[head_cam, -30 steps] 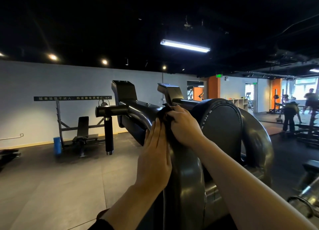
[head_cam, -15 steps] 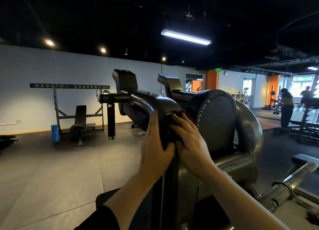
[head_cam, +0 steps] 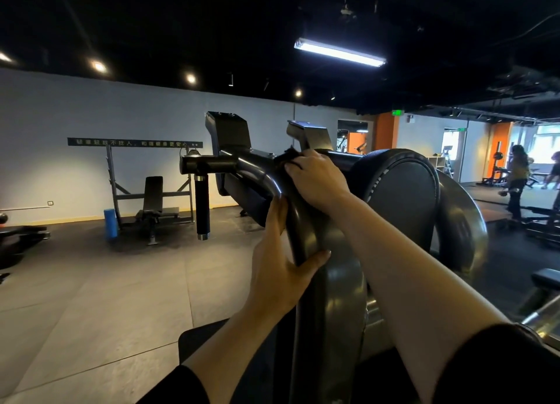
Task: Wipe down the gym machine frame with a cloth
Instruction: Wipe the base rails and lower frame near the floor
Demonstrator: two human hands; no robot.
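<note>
Fingers (head_cam: 295,168) of the right hand (head_cam: 318,179) are curled down over a dark cloth (head_cam: 286,156), pressing it onto the top of the gym machine frame (head_cam: 260,173) — cloth is mostly under the palm, only a crumpled black edge pokes out past the fingertips, toward the far end of the arm. Left hand (head_cam: 278,267) grips the same frame lower down, at the bend: fingers laid along the left side of the tube, thumb hooked round the right side. No cloth under that hand.

Frame is a thick curved tube, dark grey, glossy painted metal with soft highlights. It runs up from bottom centre, bends, then goes level away from the camera to a boxy black bracket (head_cam: 227,130). A short crossbar sticks out left with a black cylindrical grip (head_cam: 202,206) hanging down, metal cap at the bottom. Just right of the hands — a round black padded roller (head_cam: 403,197), smooth vinyl, stitched seam around the rim.

Floor is grey matte tile.
</note>
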